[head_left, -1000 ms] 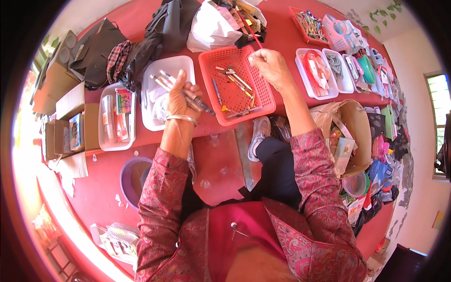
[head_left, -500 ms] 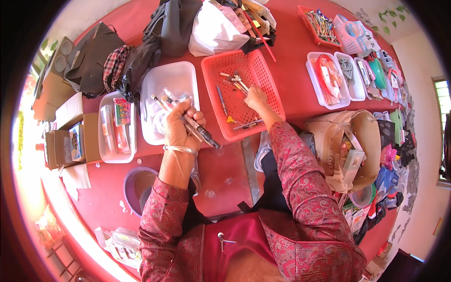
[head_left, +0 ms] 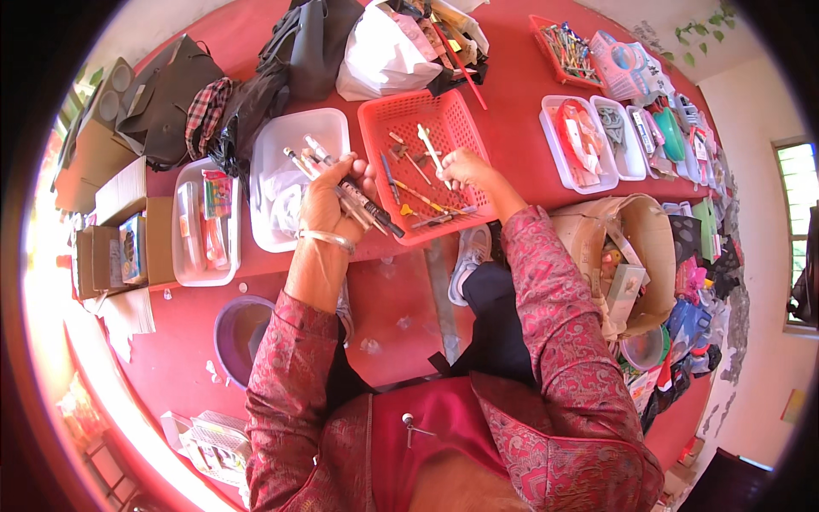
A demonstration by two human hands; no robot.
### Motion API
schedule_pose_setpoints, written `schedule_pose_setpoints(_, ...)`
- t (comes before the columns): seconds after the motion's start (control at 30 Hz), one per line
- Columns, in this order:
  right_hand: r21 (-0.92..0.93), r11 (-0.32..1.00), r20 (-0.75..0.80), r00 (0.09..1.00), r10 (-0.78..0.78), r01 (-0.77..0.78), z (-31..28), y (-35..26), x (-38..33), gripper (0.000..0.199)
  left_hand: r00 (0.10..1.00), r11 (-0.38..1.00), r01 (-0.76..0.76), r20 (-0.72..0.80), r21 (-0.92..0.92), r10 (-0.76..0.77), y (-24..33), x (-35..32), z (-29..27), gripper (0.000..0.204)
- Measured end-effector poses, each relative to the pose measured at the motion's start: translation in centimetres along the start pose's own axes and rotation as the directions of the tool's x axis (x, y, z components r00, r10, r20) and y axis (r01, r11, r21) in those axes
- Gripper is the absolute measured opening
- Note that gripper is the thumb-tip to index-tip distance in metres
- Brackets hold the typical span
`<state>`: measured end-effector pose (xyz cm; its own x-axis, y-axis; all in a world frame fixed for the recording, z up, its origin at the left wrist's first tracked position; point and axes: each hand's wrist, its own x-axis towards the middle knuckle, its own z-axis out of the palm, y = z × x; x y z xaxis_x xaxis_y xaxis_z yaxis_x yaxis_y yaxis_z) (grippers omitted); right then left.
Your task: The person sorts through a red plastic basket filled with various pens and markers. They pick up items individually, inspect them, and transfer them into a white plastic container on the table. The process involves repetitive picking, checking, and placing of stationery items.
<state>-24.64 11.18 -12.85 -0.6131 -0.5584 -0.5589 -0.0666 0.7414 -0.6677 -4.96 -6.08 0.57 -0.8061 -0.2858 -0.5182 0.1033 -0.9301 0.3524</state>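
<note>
My left hand (head_left: 334,203) is closed around a bundle of several pens (head_left: 373,211), whose ends stick out on both sides of the fist. It hovers between a white plastic tray (head_left: 258,145) and a red perforated basket (head_left: 368,119). Over the basket's right side, my right hand (head_left: 471,176) pinches a slim cream-white pen (head_left: 427,147) that points up and away. On the basket floor lie a blue pen (head_left: 390,177), a yellow pen (head_left: 421,201) and several other sticks, with a small yellow piece (head_left: 406,210) near the front.
Left of the white tray stands another tray (head_left: 179,247) with packets. A white bag (head_left: 380,60) sits behind the basket. To the right are a cardboard box (head_left: 589,230), a tray with a red packet (head_left: 551,141) and a pen-filled basket (head_left: 563,60). A purple bucket (head_left: 223,337) stands lower left.
My right hand has drawn the cream-white pen up from the cluster in the basket. The other pens there now lie more spread out. My left hand still grips its bundle.
</note>
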Motion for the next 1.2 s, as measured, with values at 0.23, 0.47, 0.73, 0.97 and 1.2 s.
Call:
schedule_pose_setpoints(0.23, 0.086, 0.952, 0.002, 0.956, -0.295, 0.293, -2.7, -7.9, -9.0, 0.017, 1.0, 0.997, 0.0, 0.0, 0.074, 0.0, -1.7, 0.7, -0.4, 0.023)
schedule_pose_setpoints(0.47, -0.265, 0.783, -0.175, 0.77, -0.613, 0.563, 2.7, -12.6, -15.1, 0.016, 0.966, 0.999, 0.049, 0.253, -0.016, -0.043, -2.9, 0.0, -0.5, 0.033)
schedule_pose_setpoints(0.73, -0.456, 0.757, -0.166, 0.791, -0.589, 0.468, 3.1, -13.8, -16.7, 0.024, 0.922, 0.996, 0.084, 0.379, 0.01, -0.081, -3.4, -0.4, -0.7, 0.032)
schedule_pose_setpoints(0.97, -0.065, 0.862, 0.076, 0.864, -0.498, 0.503, 0.7, -13.3, -16.3, 0.037, 0.877, 0.977, 0.169, 0.433, 0.128, -0.208, -2.7, -0.5, -0.2, 0.017)
schedule_pose_setpoints(1.2, -0.115, 0.955, -0.358, 0.885, -0.296, 0.273, -3.5, -6.2, -8.6, 0.02, 0.984, 0.98, -0.178, 0.01, -0.086, 0.179, 1.6, -0.5, -0.8, 0.015)
